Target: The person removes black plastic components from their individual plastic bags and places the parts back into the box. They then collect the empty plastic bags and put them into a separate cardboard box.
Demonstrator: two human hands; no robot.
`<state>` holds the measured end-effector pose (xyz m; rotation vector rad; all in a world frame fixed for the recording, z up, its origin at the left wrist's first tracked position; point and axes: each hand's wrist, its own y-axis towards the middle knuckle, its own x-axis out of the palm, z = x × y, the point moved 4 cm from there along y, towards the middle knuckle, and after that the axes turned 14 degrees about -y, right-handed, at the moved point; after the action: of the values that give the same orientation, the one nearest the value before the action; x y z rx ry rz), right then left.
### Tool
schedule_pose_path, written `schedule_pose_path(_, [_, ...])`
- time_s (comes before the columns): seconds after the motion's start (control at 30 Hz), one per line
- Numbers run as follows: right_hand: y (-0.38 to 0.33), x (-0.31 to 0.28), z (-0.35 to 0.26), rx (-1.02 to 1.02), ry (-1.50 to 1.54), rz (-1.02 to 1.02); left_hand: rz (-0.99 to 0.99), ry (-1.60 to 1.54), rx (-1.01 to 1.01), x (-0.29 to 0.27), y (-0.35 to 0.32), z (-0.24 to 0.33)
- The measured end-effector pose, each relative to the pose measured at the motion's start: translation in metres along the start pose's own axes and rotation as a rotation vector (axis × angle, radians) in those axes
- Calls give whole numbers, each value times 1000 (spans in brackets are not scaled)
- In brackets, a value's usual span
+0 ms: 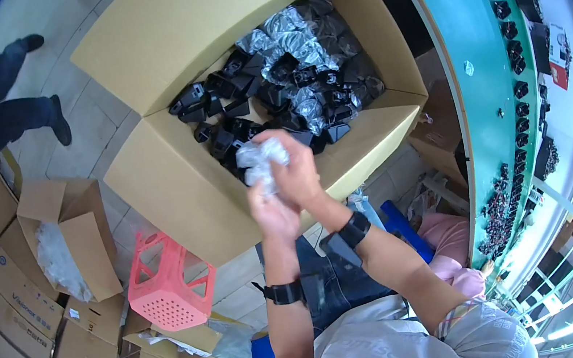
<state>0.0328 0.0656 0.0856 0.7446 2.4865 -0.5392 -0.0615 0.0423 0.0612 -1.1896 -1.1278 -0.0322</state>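
Both of my hands are together over the near edge of a large open cardboard box [383, 33]. Between them is a crumpled clear plastic bag [263, 159]; whether a part is inside it I cannot make out. My left hand [272, 210] grips the bag from below, and my right hand [298, 174] closes on it from the right. Beneath and beyond them, the box holds several loose black plastic parts [226, 140]. More parts wrapped in clear plastic bags [292, 35] lie toward the far and right side.
To the left stand a pink plastic stool [171, 298], a small carton of clear plastic [60, 258] and stacked cartons [25, 296]. Another person's legs [21, 117] show at upper left. On the right, a green workbench [479, 115] carries a row of black parts [511, 48]; a pink sleeve [449, 244] is beside it.
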Motion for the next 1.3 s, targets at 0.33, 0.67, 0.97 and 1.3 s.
schedule_pose_path(0.33, [27,-20,17,-599,-449,-725,226,176,312,-19,36,11])
schedule_pose_path(0.67, [92,-43,180,-606,-936,-806,620,241,455,-62,20,-34])
schedule_pose_path(0.97, [80,-8,202,-928,-1053,-599,495,297,532,-62,4,-37])
schedule_pose_path(1.3, [105,-77,149,-392,-537,-499,455,203,525,-64,-5,-32])
